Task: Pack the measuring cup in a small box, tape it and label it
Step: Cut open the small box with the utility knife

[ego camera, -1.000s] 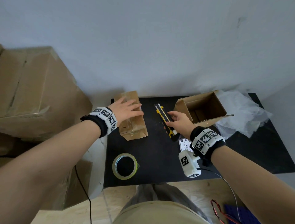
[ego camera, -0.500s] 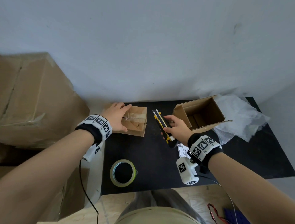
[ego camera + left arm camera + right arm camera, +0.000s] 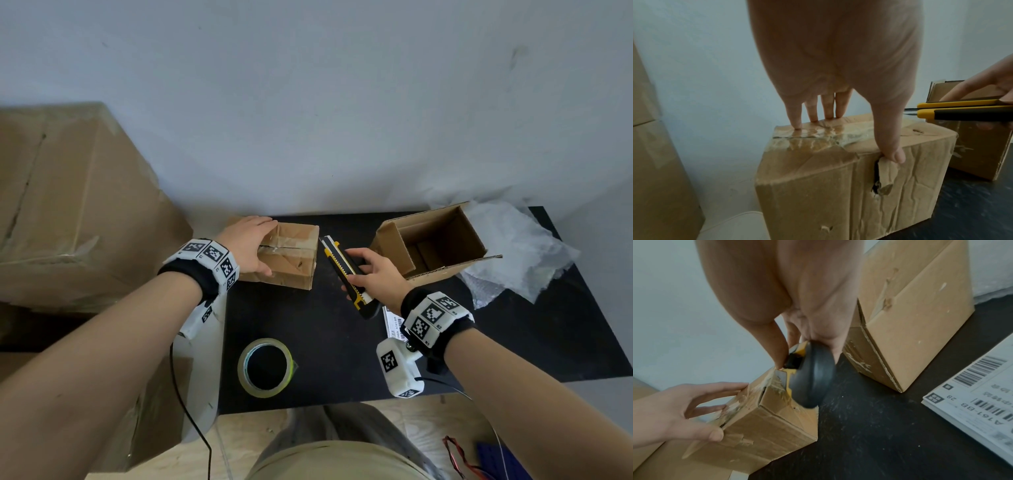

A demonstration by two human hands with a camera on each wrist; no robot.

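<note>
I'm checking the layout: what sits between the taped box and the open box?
The utility knife, gripped by the right hand, is between the taped box and the open box, seen in the head view.

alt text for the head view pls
A person's left hand holds a taped small box on a black table while the right hand holds a yellow utility knife beside it. An open box, a tape roll and a label lie nearby.

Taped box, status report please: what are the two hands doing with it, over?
Left hand holds taped box, fingers on its top. Right hand grips utility knife, blade out, tip by box's right end. Measuring cup not in view.
</note>
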